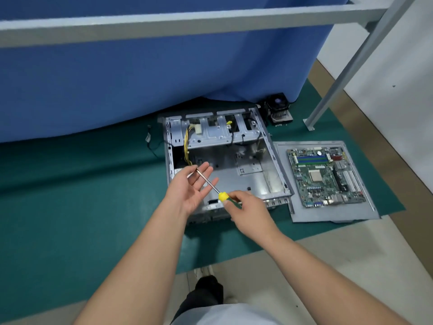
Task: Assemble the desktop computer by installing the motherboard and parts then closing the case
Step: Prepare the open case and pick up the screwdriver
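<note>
An open grey computer case [248, 177] lies on a green mat, its floor bare, with yellow cables [186, 146] at its left side. To its right the green motherboard [324, 175] rests on the grey side panel [328, 213]. My right hand [249, 212] grips the yellow-and-green handle of a screwdriver [222, 196] over the case's near edge. The metal shaft points up and left, its tip lying across the fingers of my left hand [192, 187], which is held palm up with fingers spread.
A CPU cooler with a fan [278, 109] sits behind the case's far right corner. A blue cloth [152, 85] hangs behind the case. A grey metal frame leg [311, 123] stands on the mat at right. My shoe [203, 272] is below, on the pale floor.
</note>
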Demonstrator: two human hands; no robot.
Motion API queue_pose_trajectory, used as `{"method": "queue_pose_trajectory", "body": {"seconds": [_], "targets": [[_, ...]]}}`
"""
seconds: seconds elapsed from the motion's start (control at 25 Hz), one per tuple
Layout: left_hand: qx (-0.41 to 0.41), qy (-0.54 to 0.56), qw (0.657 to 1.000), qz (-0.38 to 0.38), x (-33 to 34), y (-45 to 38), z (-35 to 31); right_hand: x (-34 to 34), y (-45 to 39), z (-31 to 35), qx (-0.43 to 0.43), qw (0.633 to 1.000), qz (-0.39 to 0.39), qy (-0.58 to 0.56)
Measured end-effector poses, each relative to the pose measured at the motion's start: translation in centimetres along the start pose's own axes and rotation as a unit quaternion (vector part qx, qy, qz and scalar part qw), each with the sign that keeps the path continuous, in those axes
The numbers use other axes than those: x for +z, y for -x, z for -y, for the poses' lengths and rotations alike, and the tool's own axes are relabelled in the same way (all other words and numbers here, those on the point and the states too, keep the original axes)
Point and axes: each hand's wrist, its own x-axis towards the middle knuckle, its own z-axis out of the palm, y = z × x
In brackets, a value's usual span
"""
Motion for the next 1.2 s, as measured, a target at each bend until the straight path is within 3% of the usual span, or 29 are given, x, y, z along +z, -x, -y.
{"method": "queue_pose_trajectory", "body": {"seconds": [0.12,0.32,0.6,0.84,1.2], "targets": [[-0.001,-0.052,0.999,-0.016,-1.1,2.2,1.9,2.5,3.6,-1.0,0.104,0.983,0.031,-0.149],[-0.021,-0.103,0.993,-0.049,-4.5,5.6,5.4,6.3,9.6,-3.3,0.158,0.951,0.054,-0.260],[-0.060,-0.114,0.987,-0.100,-7.8,6.5,8.5,9.4,12.7,-4.5,0.228,0.927,0.071,-0.290],[-0.081,-0.145,0.982,-0.090,-7.0,4.9,7.7,10.5,11.5,-4.0,0.258,0.900,0.076,-0.342],[-0.078,-0.119,0.987,-0.073,-7.2,3.7,7.0,10.7,10.0,-4.7,0.242,0.923,0.029,-0.299]]}}
